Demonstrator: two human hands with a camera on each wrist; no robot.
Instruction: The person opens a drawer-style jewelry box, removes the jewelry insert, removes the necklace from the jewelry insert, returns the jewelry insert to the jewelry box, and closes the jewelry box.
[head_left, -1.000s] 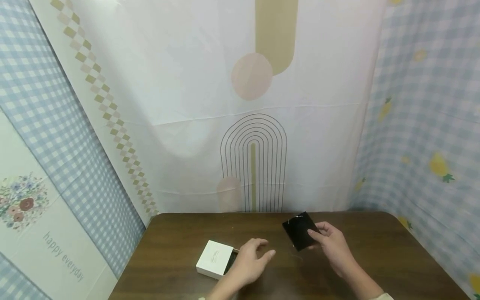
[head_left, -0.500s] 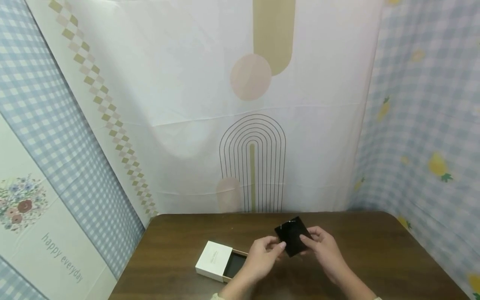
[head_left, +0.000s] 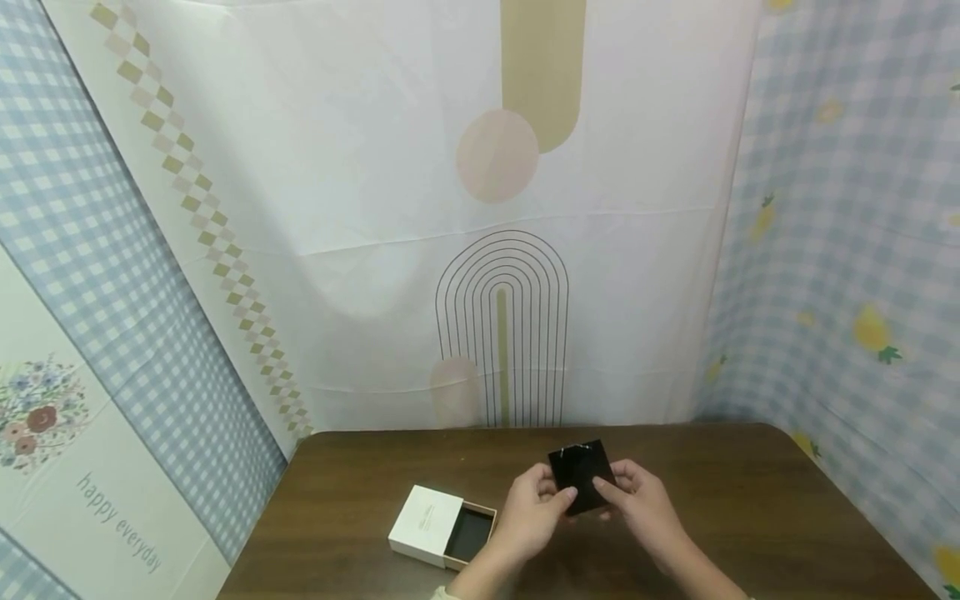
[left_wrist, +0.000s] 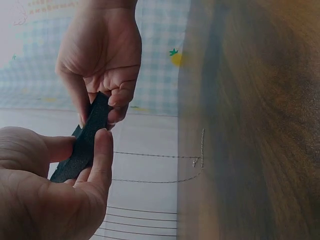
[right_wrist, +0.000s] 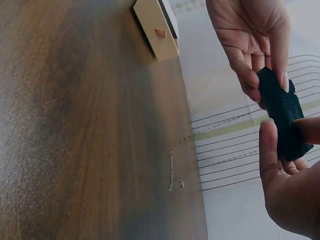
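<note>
Both hands hold a square black jewelry pad [head_left: 586,467] above the table, one at each side. My left hand [head_left: 531,512] pinches its left side, thumb on the face and fingers behind. At the opposite side, my right hand [head_left: 643,507] grips it the same way. A small silvery glint lies near the pad's top edge in the head view. In the left wrist view, a thin necklace chain [left_wrist: 150,155] trails from the pad, its clasp end hanging loose. The pad's edge [right_wrist: 282,115] faces the right wrist camera. Fingers hide part of its underside.
A white sleeve box [head_left: 427,523] stands on the brown wooden table [head_left: 345,467], left of the hands. Its drawer [head_left: 471,535] is slid partly out to the right, showing a dark inside. Patterned cloths hang behind the table and at both sides.
The left hand has left the box area, moved right and taken hold of the pad. The right hand has brought the pad left and turned it more upright.
</note>
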